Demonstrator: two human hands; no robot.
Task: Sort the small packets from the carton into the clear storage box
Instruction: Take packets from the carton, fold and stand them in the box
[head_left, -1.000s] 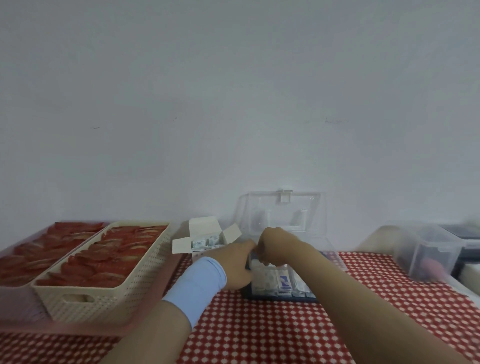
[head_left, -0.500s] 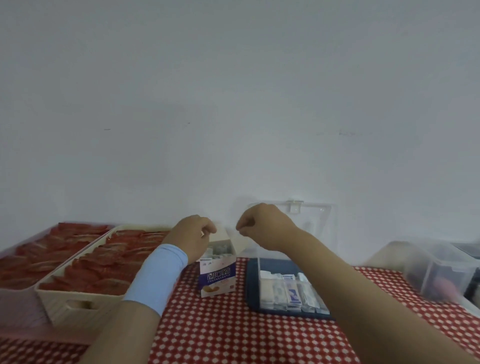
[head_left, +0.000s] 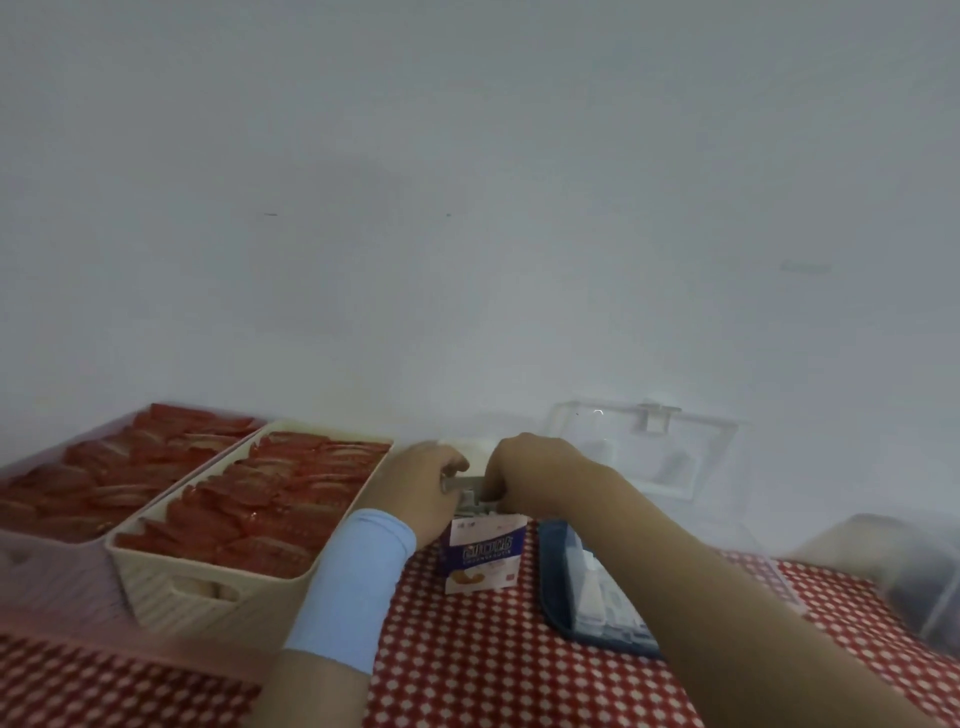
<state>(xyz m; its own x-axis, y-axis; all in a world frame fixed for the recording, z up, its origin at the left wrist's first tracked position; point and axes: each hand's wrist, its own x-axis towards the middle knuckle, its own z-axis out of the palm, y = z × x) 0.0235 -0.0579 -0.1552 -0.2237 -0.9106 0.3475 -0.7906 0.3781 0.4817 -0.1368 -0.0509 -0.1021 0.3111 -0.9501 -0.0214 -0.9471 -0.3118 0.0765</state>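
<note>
A small white and purple carton (head_left: 484, 556) stands upright on the checked cloth. Both hands are at its open top. My left hand (head_left: 423, 486), with a light blue wristband, holds the top from the left. My right hand (head_left: 524, 470) has its fingers curled down into the opening, pinching small white packets (head_left: 470, 499). The clear storage box (head_left: 558, 577) with a dark blue base sits just right of the carton, its lid (head_left: 644, 452) standing open against the wall. Several packets (head_left: 602, 605) stand in it, partly hidden by my right forearm.
A cream basket (head_left: 208, 587) full of red packets stands left of the carton, with a pink tray (head_left: 31, 467) of the same beyond it. Another clear bin (head_left: 914, 577) sits at the right edge. A white wall is close behind. The red checked tablecloth (head_left: 493, 670) covers the table.
The hands left the storage box, rose, and came down together onto the carton's top. The view shifted so the carton now sits at centre.
</note>
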